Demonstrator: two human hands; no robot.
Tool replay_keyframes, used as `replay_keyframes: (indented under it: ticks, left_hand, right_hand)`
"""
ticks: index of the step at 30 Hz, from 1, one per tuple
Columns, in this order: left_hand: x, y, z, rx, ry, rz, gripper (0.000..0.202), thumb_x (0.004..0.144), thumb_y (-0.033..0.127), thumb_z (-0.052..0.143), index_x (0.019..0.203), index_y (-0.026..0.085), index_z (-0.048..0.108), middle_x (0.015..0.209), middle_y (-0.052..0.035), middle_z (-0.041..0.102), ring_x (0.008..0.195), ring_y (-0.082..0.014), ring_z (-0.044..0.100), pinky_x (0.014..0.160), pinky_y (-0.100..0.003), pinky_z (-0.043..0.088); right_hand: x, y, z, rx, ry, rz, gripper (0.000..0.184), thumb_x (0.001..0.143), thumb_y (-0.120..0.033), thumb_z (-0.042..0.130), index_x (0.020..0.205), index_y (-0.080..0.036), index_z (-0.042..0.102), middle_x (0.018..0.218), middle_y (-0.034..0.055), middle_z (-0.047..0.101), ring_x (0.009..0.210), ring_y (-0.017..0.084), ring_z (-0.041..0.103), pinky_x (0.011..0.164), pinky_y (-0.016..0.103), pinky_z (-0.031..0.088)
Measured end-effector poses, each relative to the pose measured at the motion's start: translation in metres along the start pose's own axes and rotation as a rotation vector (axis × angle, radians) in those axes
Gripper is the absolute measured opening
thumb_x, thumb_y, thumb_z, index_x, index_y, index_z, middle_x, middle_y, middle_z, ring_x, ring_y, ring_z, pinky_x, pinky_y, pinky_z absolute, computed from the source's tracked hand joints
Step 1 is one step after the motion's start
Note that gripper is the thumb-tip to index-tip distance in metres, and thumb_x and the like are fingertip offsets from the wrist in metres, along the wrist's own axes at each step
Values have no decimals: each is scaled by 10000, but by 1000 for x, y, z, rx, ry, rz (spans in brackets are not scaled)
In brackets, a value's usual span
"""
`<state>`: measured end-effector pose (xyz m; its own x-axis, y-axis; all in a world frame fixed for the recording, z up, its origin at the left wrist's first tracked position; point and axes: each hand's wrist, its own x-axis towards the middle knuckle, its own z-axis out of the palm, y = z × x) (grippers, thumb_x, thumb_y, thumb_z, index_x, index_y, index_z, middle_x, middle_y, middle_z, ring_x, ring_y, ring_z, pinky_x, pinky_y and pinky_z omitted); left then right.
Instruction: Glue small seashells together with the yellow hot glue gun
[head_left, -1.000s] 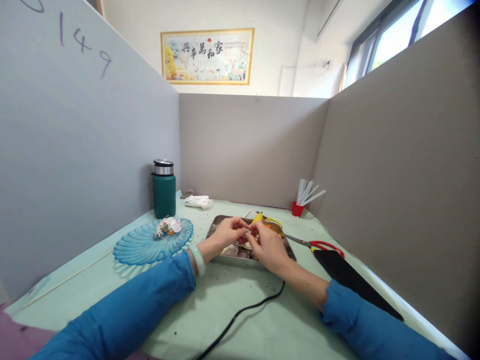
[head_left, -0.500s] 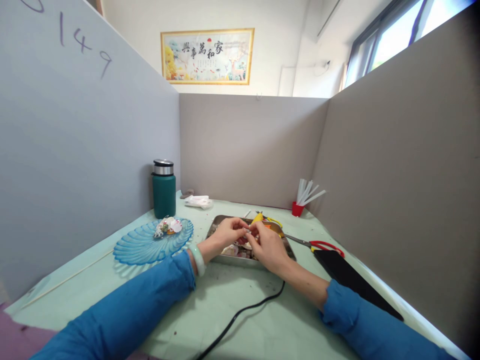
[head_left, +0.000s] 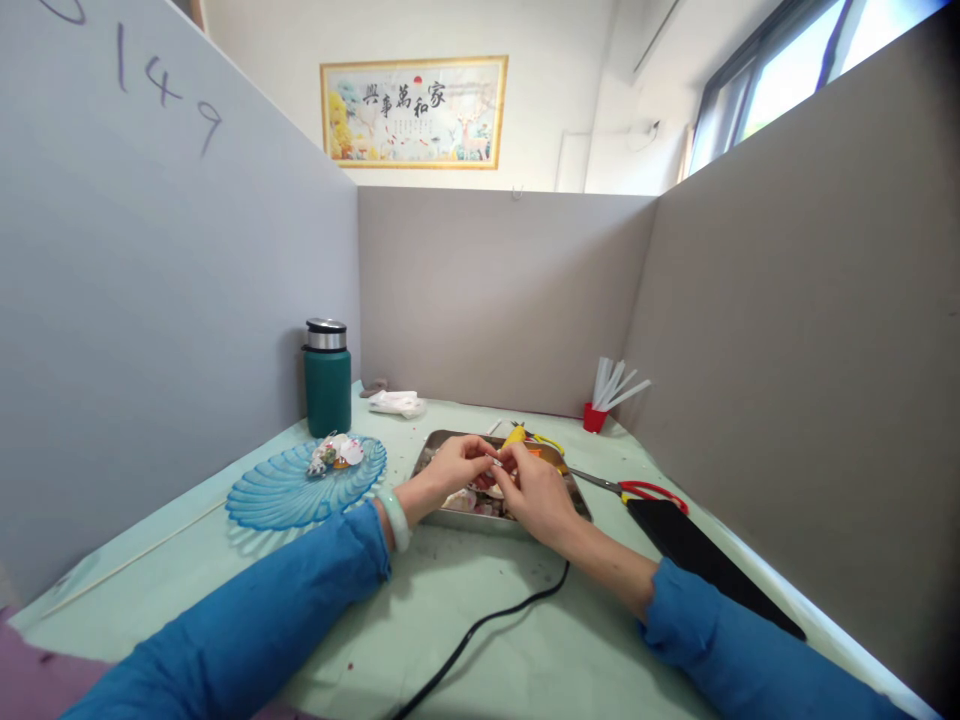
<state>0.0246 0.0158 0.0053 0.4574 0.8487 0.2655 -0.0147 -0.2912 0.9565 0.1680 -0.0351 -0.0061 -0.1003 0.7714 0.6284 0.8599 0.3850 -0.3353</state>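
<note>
Both hands meet over a shallow metal tray [head_left: 430, 452] that holds several small shells and bits. My left hand [head_left: 450, 468], with a pale green bangle on its wrist, has its fingers pinched together at the meeting point. My right hand [head_left: 534, 493] is curled with its fingertips pressed against the left ones. A small piece seems to be held between them, too tiny to name. A yellow tool [head_left: 515, 435] lies at the tray's far edge, partly hidden by the hands.
A blue shell-shaped glass plate [head_left: 285, 490] with small shells lies at the left, a green flask [head_left: 328, 378] behind it. Red-handled scissors [head_left: 634, 489], a black flat object [head_left: 697, 555] and a red cup of white sticks [head_left: 600, 405] are at the right. A black cable [head_left: 480, 628] runs toward me.
</note>
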Motion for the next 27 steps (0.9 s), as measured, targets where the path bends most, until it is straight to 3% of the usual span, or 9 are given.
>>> replay_keyframes:
  ticks: [27]
  left_hand:
    - [0, 1, 0, 11, 17, -6, 106, 655, 148, 619, 732, 90, 574, 597, -16, 593, 503, -98, 572, 540, -235, 482]
  right_hand:
    - [0, -1, -1, 3, -18, -3, 151, 841, -327, 439, 891, -201, 505, 686, 2, 585, 620, 127, 532, 547, 209, 296]
